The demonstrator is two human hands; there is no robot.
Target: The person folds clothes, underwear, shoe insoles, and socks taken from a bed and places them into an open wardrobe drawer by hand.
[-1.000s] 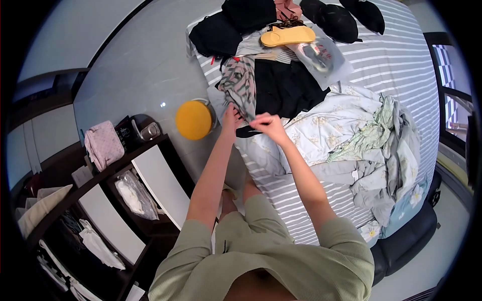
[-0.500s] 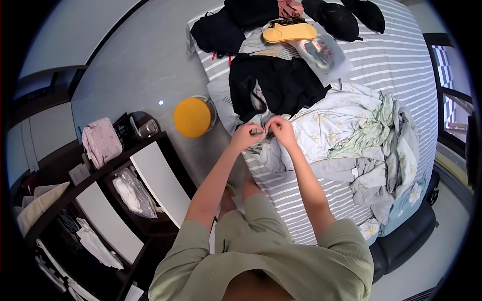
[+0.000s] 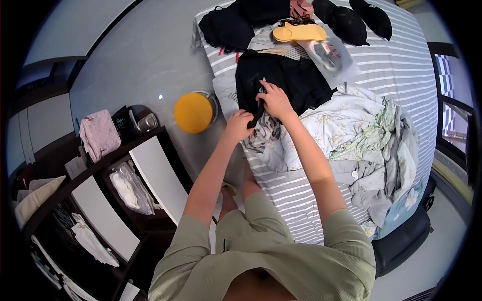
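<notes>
A black garment (image 3: 301, 83) lies spread on the bed with its near left corner between my hands. My left hand (image 3: 238, 125) is closed at that corner, its fingers bent over the dark cloth. Further up, my right hand (image 3: 277, 103) grips a fold of the same garment, index finger stretched forward along it. Just below the hands bunches a grey and white patterned cloth (image 3: 267, 132). To its right spreads a white floral cloth (image 3: 321, 118), overlapped by a crumpled pale green one (image 3: 364, 135). The fingertips are partly hidden in the fabric.
Yellow insoles (image 3: 299, 33), a clear plastic bag (image 3: 334, 62) and black caps (image 3: 346, 25) lie at the bed's far end. A yellow-topped stool (image 3: 193, 113) stands left of the bed. Dark shelving (image 3: 155, 138) is at the left, a black chair (image 3: 404, 243) at the lower right.
Both hands have moved from close together over the patterned cloth. The right has reached forward onto the black garment, the left slightly left and up. The patterned cloth is more exposed.
</notes>
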